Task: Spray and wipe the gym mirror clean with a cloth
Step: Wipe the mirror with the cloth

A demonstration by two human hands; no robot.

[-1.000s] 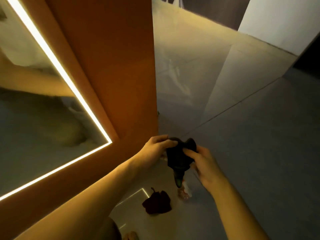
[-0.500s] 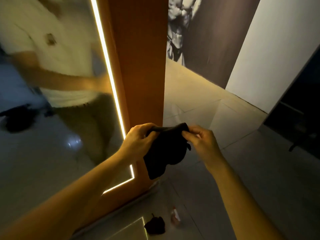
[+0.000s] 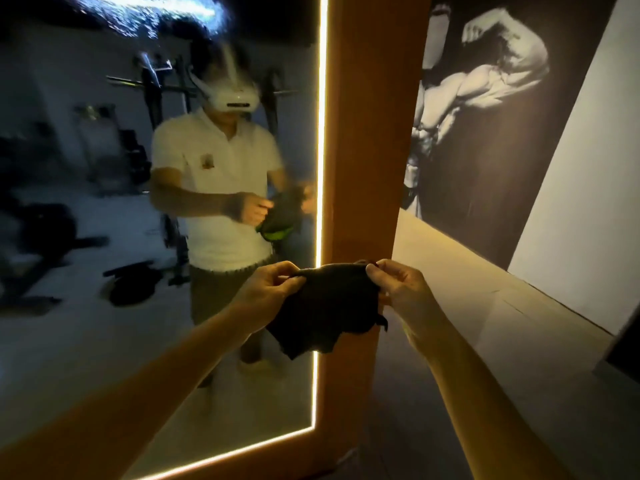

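Two bare forearms come up from the bottom corners of the frame and meet just below centre. The left hand [image 3: 266,289] has its fingers curled in, pinching the upper left corner of a dark cloth [image 3: 329,306] between thumb and fingertips. The right hand [image 3: 398,289] nips the cloth's upper right edge between thumb and forefinger, with its other fingers bent loosely behind. The cloth is pulled taut along its top between the two hands, and the rest hangs down in a ragged, creased flap.

The cloth is held in the air in front of the lower right corner of the mirror [image 3: 86,341], which fills the left half of the frame. A bright light strip [image 3: 322,133] runs down the mirror's right edge and along its bottom, and a broad orange frame [image 3: 370,133] stands just right of the strip.

The glass shows a reflection [image 3: 214,185] of the person in a white polo shirt and a white headset, both hands on the cloth, with dim gym equipment behind. At the upper left of the mirror a pale speckled streak [image 3: 149,12] may be spray droplets, though the blur makes that unsure.

At the right, grey floor [image 3: 485,323] runs back to a black-and-white poster [image 3: 485,116] of a flexing torso beside a white wall [image 3: 588,168].
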